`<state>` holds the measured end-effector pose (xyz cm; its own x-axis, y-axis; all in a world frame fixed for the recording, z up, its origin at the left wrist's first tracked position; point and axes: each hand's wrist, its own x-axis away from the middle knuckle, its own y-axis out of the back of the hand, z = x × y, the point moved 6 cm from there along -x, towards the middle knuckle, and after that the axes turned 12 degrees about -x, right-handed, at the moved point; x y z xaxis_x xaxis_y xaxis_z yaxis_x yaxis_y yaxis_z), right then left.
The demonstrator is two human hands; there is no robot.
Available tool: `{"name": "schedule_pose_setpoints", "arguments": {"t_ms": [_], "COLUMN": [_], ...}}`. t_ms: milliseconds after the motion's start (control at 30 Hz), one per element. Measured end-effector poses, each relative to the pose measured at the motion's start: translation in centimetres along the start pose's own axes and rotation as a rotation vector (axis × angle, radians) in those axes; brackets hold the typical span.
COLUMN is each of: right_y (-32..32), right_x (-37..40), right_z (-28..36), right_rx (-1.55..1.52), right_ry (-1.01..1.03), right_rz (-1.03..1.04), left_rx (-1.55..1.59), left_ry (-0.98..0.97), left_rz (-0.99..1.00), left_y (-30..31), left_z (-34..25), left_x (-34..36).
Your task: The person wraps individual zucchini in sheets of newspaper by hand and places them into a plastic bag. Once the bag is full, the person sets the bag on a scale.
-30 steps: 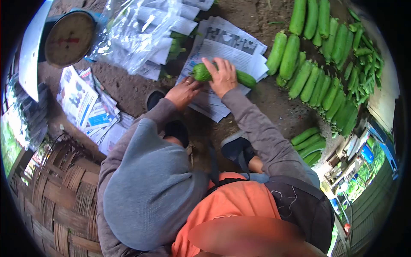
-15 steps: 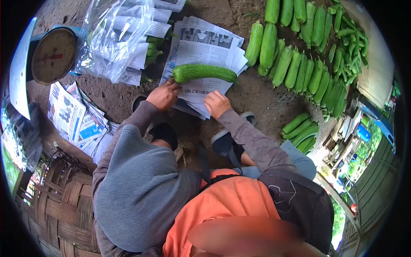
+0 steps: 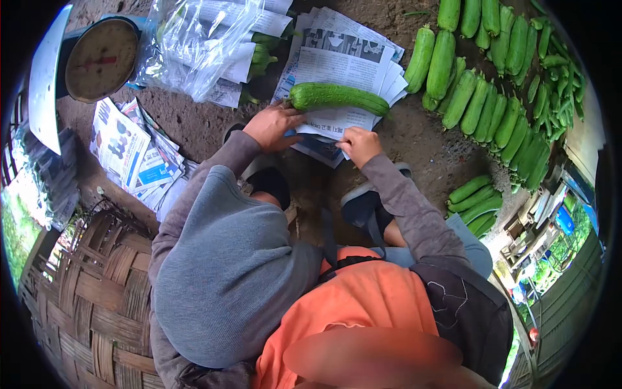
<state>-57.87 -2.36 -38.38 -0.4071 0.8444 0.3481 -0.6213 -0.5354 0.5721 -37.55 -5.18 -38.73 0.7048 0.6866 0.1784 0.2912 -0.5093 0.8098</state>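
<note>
A long green gourd (image 3: 337,96) with bumpy skin lies across a stack of newspaper sheets (image 3: 343,68) on the ground. My left hand (image 3: 275,126) is at the near left edge of the sheets, beside the gourd's thick end. Its fingers are closed around the paper's edge; its thumb sticks out over the lower sheets, and the fingertips are partly hidden. At the near right edge, my right hand (image 3: 361,144) pinches the newspaper between thumb and fingers, apart from the gourd.
Rows of green gourds (image 3: 479,110) lie at the right, with a smaller pile (image 3: 476,204) nearer me. Newspaper-wrapped gourds in a clear plastic bag (image 3: 201,48) stand at the left, by a dial scale (image 3: 102,59). More folded newspapers (image 3: 139,152) lie below it.
The whole view has shifted, so everything sits further right. My right hand has closed on the paper's near edge, and my left thumb now shows apart from the fingers. The gourd stays on the paper.
</note>
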Motion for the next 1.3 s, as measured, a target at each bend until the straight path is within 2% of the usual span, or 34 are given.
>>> {"name": "schedule_pose_setpoints", "arguments": {"t_ms": [67, 200, 300, 367, 467, 533, 633, 767, 900, 1000, 1100, 1200, 1300], "right_y": [0.8, 1.8, 2.1, 2.4, 2.5, 2.5, 4.4, 7.7, 6.2, 5.2, 4.3, 5.3, 5.5], "right_x": [-0.7, -1.2, -1.4, -1.7, -2.1, -2.3, -2.5, -3.2, -3.4, -2.8, -2.1, -1.5, -0.6], "right_z": [0.4, 1.1, 0.4, 0.4, 0.9, 1.2, 2.1, 1.2, -2.7, -3.2, -4.0, -3.0, -0.6], "right_rx": [-0.031, -0.154, -0.244, -0.244, -0.220, -0.209, -0.239, -0.005, 0.088, -0.056, -0.218, -0.300, -0.209], "right_ry": [-0.038, 0.096, -0.021, -0.003, -0.027, -0.044, 0.106, 0.226, 0.032, -0.025, -0.064, 0.077, 0.165], "right_rz": [0.010, 0.036, 0.092, 0.098, 0.128, 0.144, -0.033, -0.279, -0.131, -0.039, -0.066, -0.147, 0.034], "left_rx": [-0.065, -0.117, -0.123, -0.098, -0.059, -0.049, -0.021, 0.034, 0.049, 0.075, 0.132, 0.143, 0.172], "left_ry": [-0.014, 0.021, -0.002, -0.026, -0.004, -0.001, 0.010, 0.023, 0.016, 0.012, 0.034, 0.019, 0.018], "left_rz": [-0.033, -0.105, -0.217, -0.273, -0.173, -0.207, -0.238, -0.272, -0.252, -0.276, -0.259, -0.239, -0.231], "left_y": [0.1, 2.0, 4.1, 5.2, 4.8, 4.7, 4.7, 5.0, 4.7, 4.7, 4.4, 4.4, 4.4], "left_z": [-0.2, -0.3, -0.9, -1.6, -1.5, -1.5, -1.3, -1.1, -0.9, -1.2, -1.0, -0.5, -0.2], "left_x": [-0.1, -0.1, -0.2, -0.5, -1.0, -1.3, -1.4, -1.4, -1.4, -1.3, -1.4, -1.7, -1.6]}}
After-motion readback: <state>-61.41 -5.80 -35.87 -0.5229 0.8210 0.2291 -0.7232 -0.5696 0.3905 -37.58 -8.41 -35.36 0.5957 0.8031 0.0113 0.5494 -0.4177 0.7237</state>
